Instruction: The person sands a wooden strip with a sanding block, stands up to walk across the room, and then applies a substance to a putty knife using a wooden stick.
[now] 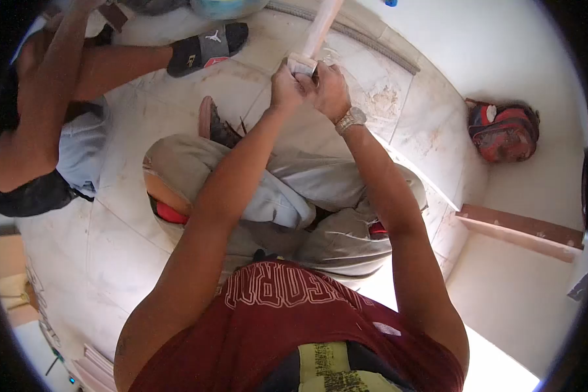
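Both arms reach forward, and the hands meet beyond my crossed legs. My left hand (pixel 289 87) is closed, its fingers wrapped about a small pale block (pixel 302 64) with a whitish face. From the other side my right hand (pixel 332 91), with a metal watch (pixel 352 119) on its wrist, closes on the same block. The block overlaps the near end of a long, narrow wooden strip (pixel 324 25), which runs away toward the top of the view. Fingers hide the underside of the block.
Another person (pixel 39 124) sits at the left, one sandalled foot (pixel 209 47) stretched toward my hands. A red and black backpack (pixel 505 130) rests by the right wall. A brown ledge (pixel 519 228) juts out at right. Dusty pale tiles (pixel 137 242) cover the floor.
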Demonstrator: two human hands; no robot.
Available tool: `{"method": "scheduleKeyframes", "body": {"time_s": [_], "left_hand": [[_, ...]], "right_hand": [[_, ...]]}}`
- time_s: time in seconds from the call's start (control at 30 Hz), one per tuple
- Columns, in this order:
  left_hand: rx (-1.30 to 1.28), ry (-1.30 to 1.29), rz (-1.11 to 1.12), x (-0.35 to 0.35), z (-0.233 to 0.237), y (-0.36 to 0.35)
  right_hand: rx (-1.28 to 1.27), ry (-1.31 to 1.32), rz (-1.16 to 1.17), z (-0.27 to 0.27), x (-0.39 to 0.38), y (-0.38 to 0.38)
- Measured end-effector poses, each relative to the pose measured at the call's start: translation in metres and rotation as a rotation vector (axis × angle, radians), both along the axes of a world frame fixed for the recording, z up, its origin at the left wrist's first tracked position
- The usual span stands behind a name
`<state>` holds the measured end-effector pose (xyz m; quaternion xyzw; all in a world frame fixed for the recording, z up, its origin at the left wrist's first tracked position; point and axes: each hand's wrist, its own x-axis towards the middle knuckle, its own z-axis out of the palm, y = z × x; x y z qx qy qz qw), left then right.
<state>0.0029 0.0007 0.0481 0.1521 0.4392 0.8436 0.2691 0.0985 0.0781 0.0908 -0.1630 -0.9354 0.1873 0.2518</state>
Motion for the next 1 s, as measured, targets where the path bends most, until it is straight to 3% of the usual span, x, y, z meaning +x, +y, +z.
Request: {"method": "scheduleKeyframes", "body": {"time_s": [0.07,0.1,0.17,0.2,0.3,0.33,0.4,0.47,0.5,0.57,0.6,0.63,0.7,0.77,0.83,0.9,0.97,1.0], "left_hand": [[0.238,-0.738,-0.177,0.001,0.012,0.011],[0.224,-0.554,-0.198,-0.006,0.03,0.011],[-0.131,0.251,0.074,-0.004,0.087,0.006],[-0.46,0.883,0.349,0.004,0.114,0.004],[-0.369,0.83,0.332,0.006,0.089,0.005],[-0.405,0.817,0.252,0.005,0.062,0.0],[0.022,0.027,0.006,0.011,-0.002,0.004],[0.188,-0.196,-0.062,0.003,-0.027,0.017],[0.141,-0.031,0.002,-0.002,-0.011,0.023],[-0.209,0.435,0.125,0.002,0.028,0.02],[-0.513,0.746,0.165,0.005,0.096,-0.003],[-0.495,0.779,0.226,0.004,0.108,-0.001],[-0.448,0.839,0.354,0.006,0.117,0.005],[-0.357,0.731,0.262,0.008,0.077,-0.003],[-0.313,0.584,0.13,0.004,0.023,-0.006],[-0.206,0.408,0.103,0.003,0.006,0.007],[-0.29,0.554,0.189,0.0,0.021,0.016],[-0.437,0.783,0.272,0.003,0.071,0.006]], "right_hand": [[0.014,-0.034,-0.021,0.001,-0.001,0.002],[0.05,0.1,-0.033,0.017,-0.003,0.003],[-0.027,0.349,0.053,0.087,-0.001,-0.006],[0.044,0.343,-0.03,0.102,0.002,0.0],[-0.023,0.349,0.086,0.083,0.002,0.009],[-0.096,0.321,0.115,0.053,-0.001,0.011],[-0.034,0.098,0.027,-0.01,0.001,0.012],[0.031,0.038,-0.014,-0.011,0.0,0.008],[0.066,0.085,-0.006,0.01,0.001,0.003],[0.015,0.279,0.063,0.043,0.0,0.012],[-0.12,0.374,0.075,0.093,0.002,-0.005],[-0.029,0.31,-0.083,0.119,0.008,-0.01],[-0.129,0.345,-0.02,0.117,0.005,-0.003],[-0.035,0.304,0.085,0.07,0.005,0.01],[0.029,0.08,0.015,0.015,0.003,0.014],[0.02,-0.113,-0.115,0.021,0.002,-0.001],[0.041,0.192,-0.018,0.054,0.0,0.0],[0.04,0.332,0.022,0.076,0.003,0.001]]}}
